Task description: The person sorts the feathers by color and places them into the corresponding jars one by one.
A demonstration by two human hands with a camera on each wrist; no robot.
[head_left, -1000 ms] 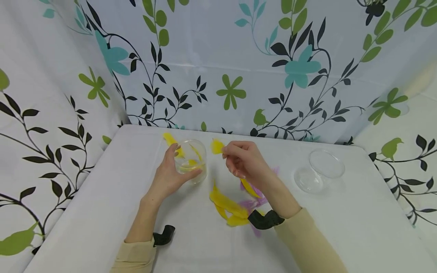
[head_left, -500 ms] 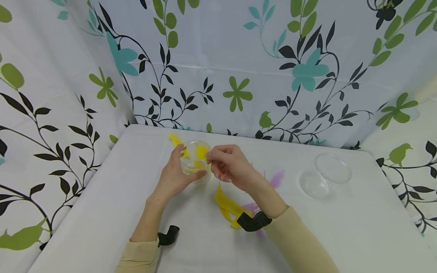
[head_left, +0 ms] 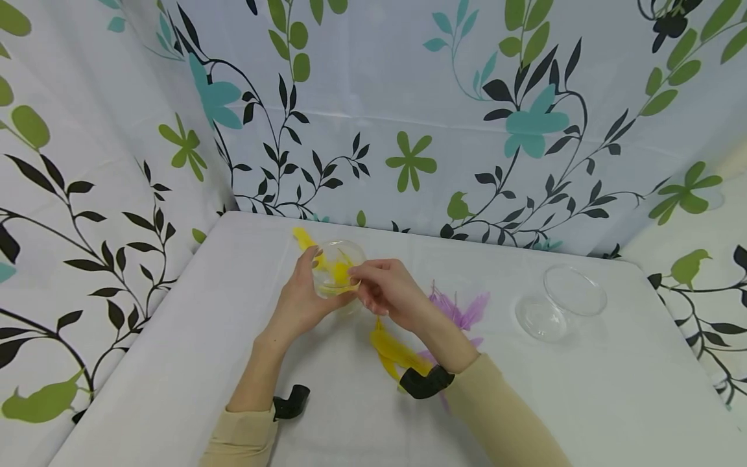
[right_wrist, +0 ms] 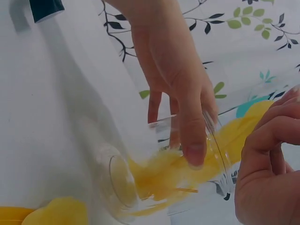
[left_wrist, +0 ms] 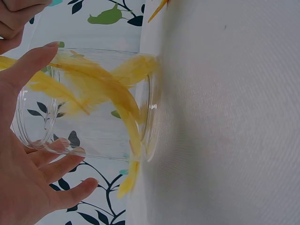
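Note:
My left hand (head_left: 300, 298) grips a clear jar (left_wrist: 105, 147) round its side, thumb on the near side and fingers behind. Several yellow feathers (left_wrist: 122, 101) lie curved inside the jar. At the jar's mouth my right hand (head_left: 388, 292) pinches a yellow feather (right_wrist: 255, 113) between thumb and fingertips, and part of it hangs into the jar. In the right wrist view the left thumb presses the jar wall near the rim. Behind the jar another yellow feather (head_left: 301, 238) lies on the cloth.
Beneath my right forearm lie yellow feathers (head_left: 397, 350) and purple feathers (head_left: 467, 314) on the white-covered table (head_left: 350, 421). To the right, a clear ring-like lid (head_left: 604, 298) leans by a clear round dish (head_left: 539, 319). A patterned curtain (head_left: 362, 78) stands behind.
My right hand has moved left to the jar, bringing the pinched yellow feather from beside it down into its mouth. The left hand keeps its grip on the jar.

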